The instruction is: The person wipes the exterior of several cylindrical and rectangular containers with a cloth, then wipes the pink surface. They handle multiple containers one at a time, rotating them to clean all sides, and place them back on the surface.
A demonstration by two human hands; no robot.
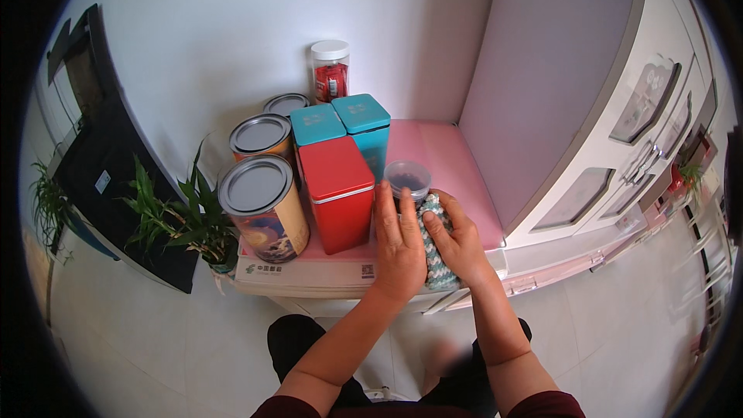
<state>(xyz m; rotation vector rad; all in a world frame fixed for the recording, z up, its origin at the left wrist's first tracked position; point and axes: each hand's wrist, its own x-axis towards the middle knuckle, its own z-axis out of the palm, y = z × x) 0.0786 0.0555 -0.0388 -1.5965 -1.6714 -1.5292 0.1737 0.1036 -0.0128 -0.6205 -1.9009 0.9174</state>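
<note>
A clear plastic jar with a lid (407,175) and dark contents stands on the pink cabinet top, right of the tins. My left hand (399,238) lies flat with fingers extended along its near left side. Against the jar's near right side, my right hand (458,232) holds a knitted cloth in teal, grey and white (438,267), thumb towards me and fingers curled over its far end. The jar's lower part is hidden behind my hands and the cloth. Just left of my left hand stands a red tin box (339,197).
Two teal tin boxes (316,123), several round cans with grey lids (256,184) and a white-lidded jar of red packets (331,72) stand behind and left. A potted plant (200,220) adjoins the left edge. A white cabinet (603,128) rises at right; a wall stands behind.
</note>
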